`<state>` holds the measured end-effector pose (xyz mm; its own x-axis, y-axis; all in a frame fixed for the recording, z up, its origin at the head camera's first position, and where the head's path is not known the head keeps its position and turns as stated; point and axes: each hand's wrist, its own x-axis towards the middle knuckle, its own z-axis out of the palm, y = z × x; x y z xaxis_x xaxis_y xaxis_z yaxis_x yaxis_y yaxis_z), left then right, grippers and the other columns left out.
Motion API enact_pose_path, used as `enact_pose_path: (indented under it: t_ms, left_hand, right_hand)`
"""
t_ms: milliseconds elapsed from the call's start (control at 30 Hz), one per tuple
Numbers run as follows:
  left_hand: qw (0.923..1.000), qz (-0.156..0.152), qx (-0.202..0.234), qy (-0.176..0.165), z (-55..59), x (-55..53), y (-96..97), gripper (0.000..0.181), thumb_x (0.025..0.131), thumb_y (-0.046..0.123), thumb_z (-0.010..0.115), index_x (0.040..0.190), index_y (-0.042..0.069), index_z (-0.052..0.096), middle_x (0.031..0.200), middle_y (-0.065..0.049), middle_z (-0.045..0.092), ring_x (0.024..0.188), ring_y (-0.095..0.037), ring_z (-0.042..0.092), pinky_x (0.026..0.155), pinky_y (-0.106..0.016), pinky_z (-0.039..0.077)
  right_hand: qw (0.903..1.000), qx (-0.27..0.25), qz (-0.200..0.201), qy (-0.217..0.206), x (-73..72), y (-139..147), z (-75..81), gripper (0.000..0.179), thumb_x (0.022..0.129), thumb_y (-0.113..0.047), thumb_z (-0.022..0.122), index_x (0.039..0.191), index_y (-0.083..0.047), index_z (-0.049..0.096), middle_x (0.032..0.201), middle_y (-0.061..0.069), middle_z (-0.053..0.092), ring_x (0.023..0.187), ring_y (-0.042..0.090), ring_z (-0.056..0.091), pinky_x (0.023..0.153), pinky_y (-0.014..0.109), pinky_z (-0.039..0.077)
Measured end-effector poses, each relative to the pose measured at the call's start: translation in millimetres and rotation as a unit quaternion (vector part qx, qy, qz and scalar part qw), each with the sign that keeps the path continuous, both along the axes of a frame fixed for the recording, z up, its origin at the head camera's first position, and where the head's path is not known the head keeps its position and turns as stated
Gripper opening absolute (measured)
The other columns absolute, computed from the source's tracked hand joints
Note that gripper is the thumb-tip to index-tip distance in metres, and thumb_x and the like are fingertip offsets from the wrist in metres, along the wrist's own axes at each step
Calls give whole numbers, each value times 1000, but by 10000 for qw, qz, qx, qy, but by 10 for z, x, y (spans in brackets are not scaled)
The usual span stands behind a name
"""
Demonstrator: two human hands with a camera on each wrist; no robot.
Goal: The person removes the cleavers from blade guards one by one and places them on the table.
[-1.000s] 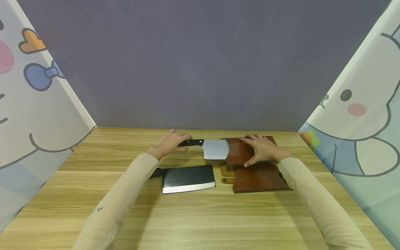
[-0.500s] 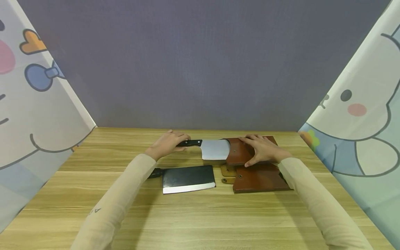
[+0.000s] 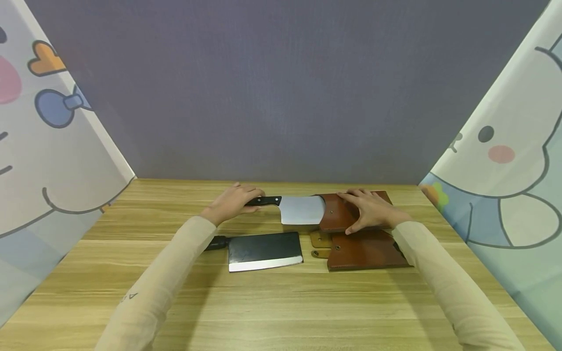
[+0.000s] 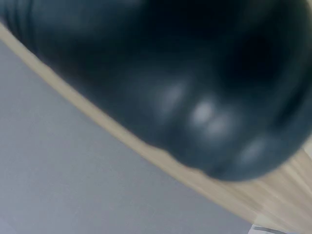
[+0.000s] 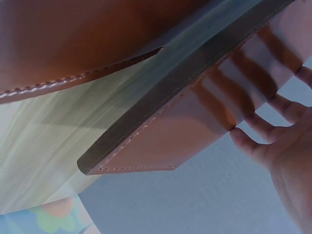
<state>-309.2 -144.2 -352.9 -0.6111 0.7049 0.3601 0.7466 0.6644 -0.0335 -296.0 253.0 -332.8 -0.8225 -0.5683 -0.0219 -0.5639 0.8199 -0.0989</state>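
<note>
My left hand (image 3: 230, 203) holds the black riveted handle of a cleaver (image 3: 303, 210) at the back of the table. The cleaver's silver blade shows bare up to the mouth of a brown leather sheath (image 3: 335, 214), which hides the blade's tip end. My right hand (image 3: 371, 212) spans that sheath, thumb at its near edge and fingers at its far edge. In the right wrist view, fingertips (image 5: 242, 137) touch the sheath's edge. A dark, glossy, blurred shape (image 4: 170, 87) fills much of the left wrist view; what it is cannot be told.
A second cleaver (image 3: 265, 247) with a dark blade and bright edge lies in front. Right of it rests another brown sheath (image 3: 364, 253) with tan snap straps, partly under the right sleeve. A grey wall (image 3: 281, 97) stands behind the wooden table (image 3: 263, 312).
My left hand and the cleaver have slid a little to the left, so more of the blade shows outside the sheath. My right hand and the sheath have shifted very slightly right.
</note>
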Motion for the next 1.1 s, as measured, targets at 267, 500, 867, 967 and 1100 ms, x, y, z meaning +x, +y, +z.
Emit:
enact_pose_path:
  t_ms: [267,500,867,967,1100]
  left_hand:
    - [10000,-25,36,57,-12,8,-35,33,84,29,66,113,15,60,108,-2,65,98,-21,61,83,-43,45]
    - [9998,-85,113,115,-19,14,-63,33,83,27,67,113,15,60,107,-2,65,98,-21,62,82,-43,45]
    - [9999,-31,73,141,-25,6,-116,32,83,28,66,112,15,61,106,-1,65,96,-21,62,81,-42,45]
    - [9999,-33,65,124,-23,8,-129,32,84,29,66,112,16,61,105,-1,65,96,-21,62,82,-42,45]
    - [9999,1,15,108,-18,15,-141,32,84,30,65,113,16,60,106,-1,65,97,-20,61,83,-42,45]
  right_hand:
    - [10000,46,0,63,-19,27,-17,108,58,-60,76,144,-16,28,143,20,32,127,46,30,96,69,24]
    - [10000,7,-5,66,-20,36,-9,107,58,-58,77,144,-16,28,143,21,31,127,48,30,96,70,23]
    - [10000,-42,-59,-18,-20,65,-15,108,59,-61,75,145,-15,27,143,22,30,128,49,27,97,71,19]
    - [10000,-47,-57,-11,-21,67,-21,108,59,-61,75,144,-14,28,143,23,30,128,49,27,97,71,19]
    - [9999,-87,-84,-12,-31,78,-42,109,58,-62,75,144,-15,29,143,22,30,128,48,27,97,71,20]
